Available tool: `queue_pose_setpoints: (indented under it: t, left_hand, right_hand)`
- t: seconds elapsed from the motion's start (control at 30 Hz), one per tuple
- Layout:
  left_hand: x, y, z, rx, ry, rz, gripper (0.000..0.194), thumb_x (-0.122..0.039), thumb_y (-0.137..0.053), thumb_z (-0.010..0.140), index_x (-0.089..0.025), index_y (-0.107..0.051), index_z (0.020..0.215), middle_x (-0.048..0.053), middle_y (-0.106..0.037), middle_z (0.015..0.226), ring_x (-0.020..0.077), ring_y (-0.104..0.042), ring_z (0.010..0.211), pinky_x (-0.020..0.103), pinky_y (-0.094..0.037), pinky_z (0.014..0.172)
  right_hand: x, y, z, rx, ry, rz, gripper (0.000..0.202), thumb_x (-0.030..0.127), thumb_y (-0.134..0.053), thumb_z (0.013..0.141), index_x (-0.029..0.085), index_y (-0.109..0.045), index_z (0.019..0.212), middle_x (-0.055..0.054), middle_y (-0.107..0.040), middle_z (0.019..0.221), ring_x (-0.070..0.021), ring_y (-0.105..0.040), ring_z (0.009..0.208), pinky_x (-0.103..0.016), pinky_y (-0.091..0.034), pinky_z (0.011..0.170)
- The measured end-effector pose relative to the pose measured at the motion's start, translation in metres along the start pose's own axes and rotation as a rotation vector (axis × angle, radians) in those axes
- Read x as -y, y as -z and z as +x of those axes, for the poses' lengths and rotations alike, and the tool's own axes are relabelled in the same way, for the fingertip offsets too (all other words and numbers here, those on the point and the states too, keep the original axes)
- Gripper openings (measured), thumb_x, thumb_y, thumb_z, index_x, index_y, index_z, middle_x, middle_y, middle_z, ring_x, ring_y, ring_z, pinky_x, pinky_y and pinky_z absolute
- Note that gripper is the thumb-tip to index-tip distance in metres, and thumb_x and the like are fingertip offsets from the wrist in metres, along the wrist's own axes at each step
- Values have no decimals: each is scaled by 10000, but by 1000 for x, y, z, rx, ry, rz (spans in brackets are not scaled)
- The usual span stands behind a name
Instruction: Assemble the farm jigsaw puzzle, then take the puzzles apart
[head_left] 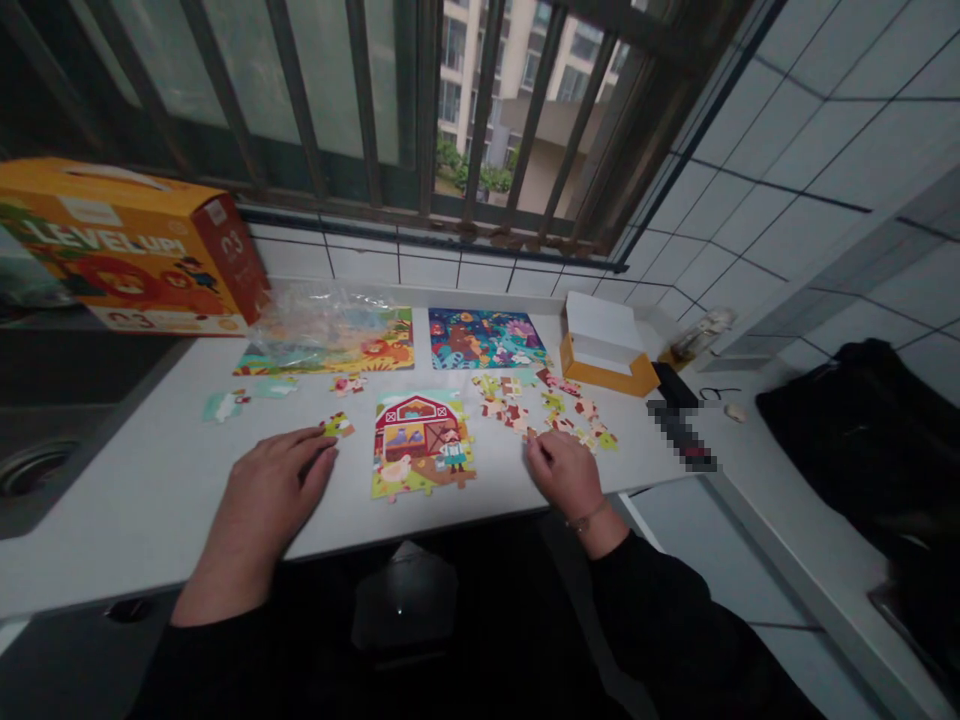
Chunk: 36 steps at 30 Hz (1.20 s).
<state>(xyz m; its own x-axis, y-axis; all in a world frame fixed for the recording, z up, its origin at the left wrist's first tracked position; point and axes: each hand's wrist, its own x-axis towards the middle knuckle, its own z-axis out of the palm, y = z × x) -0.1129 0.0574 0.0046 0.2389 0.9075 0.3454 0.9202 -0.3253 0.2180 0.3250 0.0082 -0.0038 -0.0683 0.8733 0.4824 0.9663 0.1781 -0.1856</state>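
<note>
A partly joined jigsaw puzzle with a red barn, a farmer and a sheep lies between my hands on the white counter. To its left, my left hand rests palm down, thumb apart from the fingers. Its fingertips reach the edge of a small green and brown puzzle piece. My right hand is curled, its fingertips at the near edge of the loose puzzle pieces. Whatever those fingers may hold is hidden. Another loose piece lies above the left hand, and pale green pieces lie farther left.
Two bright picture sheets lie at the back, the left one partly under clear plastic wrap. An orange puzzle box stands back left. An open white and yellow box sits back right. Dark clothing lies far right.
</note>
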Motion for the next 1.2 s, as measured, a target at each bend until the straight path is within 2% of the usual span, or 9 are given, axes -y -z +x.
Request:
queue_pose_setpoints:
  t: [0.13,0.23,0.37,0.53,0.77,0.9,1.0,1.1,1.2]
  left_hand:
    - [0,-1,-2,-16,63,43,502,-470,-408,1095,-179,-786,1251,147,-765,1375,378,-681,1287,544,-521,1120]
    - [-1,0,-2,-38,97,75,474,-445,-430,1086,-169,-772,1264,153,-751,1393,379,-679,1284,538,-525,1112]
    - [-1,0,-1,-58,84,48,467,-436,-449,1076,-153,-765,1272,182,-733,1410,388,-671,1290,534,-520,1115]
    - [-2,-1,-6,-105,13,-63,420,-437,-486,1068,-178,-774,1231,176,-752,1364,379,-681,1282,551,-527,1115]
    - [-37,-7,-16,1,-279,-314,282,-378,-576,1077,-246,-777,1225,107,-755,1394,310,-685,1293,530,-535,1119]
    - [-49,-15,-14,97,-311,-357,255,-306,-559,1084,-259,-797,1163,89,-799,1309,294,-727,1211,524,-568,1067]
    - [-47,-20,-14,85,-292,-410,277,-250,-546,1074,-238,-793,1200,97,-802,1317,295,-732,1207,527,-575,1075]
    - [-46,-20,-14,72,-273,-440,311,-182,-527,1049,-231,-792,1204,92,-805,1306,290,-731,1210,524,-579,1081]
    - [-47,-18,-14,80,-261,-446,345,-134,-512,1024,-240,-797,1188,78,-809,1295,280,-734,1205,514,-585,1081]
  right_hand:
    - [-34,10,42,86,-196,-106,234,299,-573,1071,177,-765,1017,-122,-784,1059,-254,-693,1042,-333,-474,952]
    - [-60,11,77,248,-321,-185,293,308,-559,1081,154,-769,1217,-162,-768,1295,-261,-699,1190,-318,-488,978]
    - [-77,1,113,335,-334,-205,320,350,-587,1079,166,-763,1274,-156,-795,1261,-266,-736,1141,-312,-509,915]
    - [-79,-13,136,425,-348,-228,347,312,-698,1000,156,-740,1308,-177,-819,1178,-293,-759,1070,-333,-521,890]
    - [-74,-7,143,433,-354,-216,396,268,-713,956,168,-680,1338,-156,-821,1098,-290,-755,992,-328,-517,819]
    - [-48,5,127,260,-256,-95,362,248,-740,902,181,-679,1252,-129,-793,1142,-265,-735,992,-319,-522,824]
    - [-1,10,96,142,-39,154,241,228,-728,890,218,-696,1128,-87,-768,1123,-255,-725,1037,-343,-551,899]
    - [60,4,53,228,322,491,254,179,-699,914,255,-700,1157,-70,-749,1228,-228,-715,1168,-347,-570,999]
    - [110,-10,15,336,492,613,340,152,-713,913,305,-705,1217,-57,-700,1393,-216,-690,1278,-317,-595,978]
